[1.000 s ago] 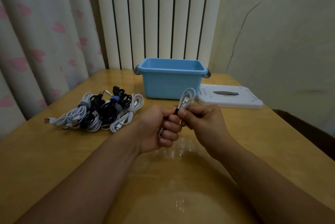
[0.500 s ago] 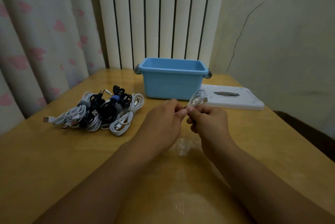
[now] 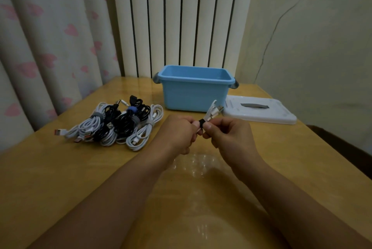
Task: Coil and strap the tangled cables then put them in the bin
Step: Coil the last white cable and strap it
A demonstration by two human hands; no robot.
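Strapping step: both hands' fingers [image 3: 207, 126] pinch black strap [image 3: 202, 122] round white cable [image 3: 213, 110]; next, drop in bin [image 3: 194, 95] just beyond

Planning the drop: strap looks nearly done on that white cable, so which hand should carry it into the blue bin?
Probably the right hand: it pinches the white cable beside the black strap, and sits nearer the blue bin. The left hand grips the lower end, farther away.
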